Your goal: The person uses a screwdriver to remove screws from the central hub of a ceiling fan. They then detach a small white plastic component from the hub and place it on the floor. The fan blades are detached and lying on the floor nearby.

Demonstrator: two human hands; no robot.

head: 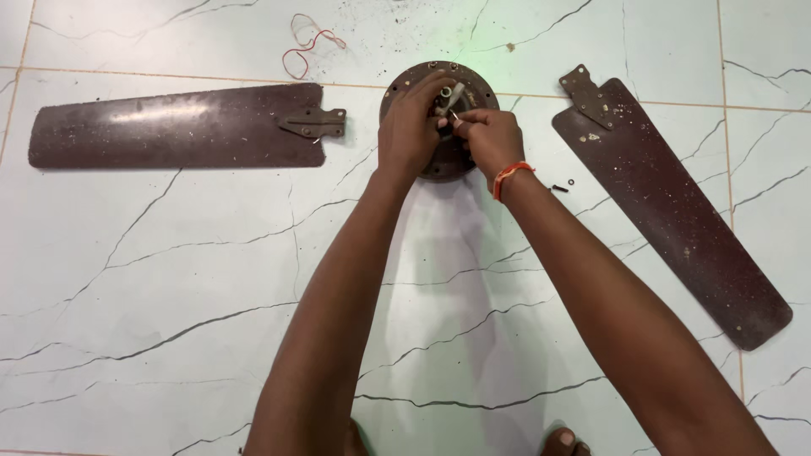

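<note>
Left hand (411, 127): we grip the round fan motor (439, 120) at its shaft.
Right hand (488, 135): fingers pinch a small pin beside the upright shaft.

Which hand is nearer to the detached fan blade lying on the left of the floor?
Left. The left hand rests on the round fan motor, on the side facing that fan blade; the right hand sits on the motor's far side.

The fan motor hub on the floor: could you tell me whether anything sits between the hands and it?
Nothing visible does: the left hand and right hand already rest on the fan motor hub, at its centre shaft.
</note>
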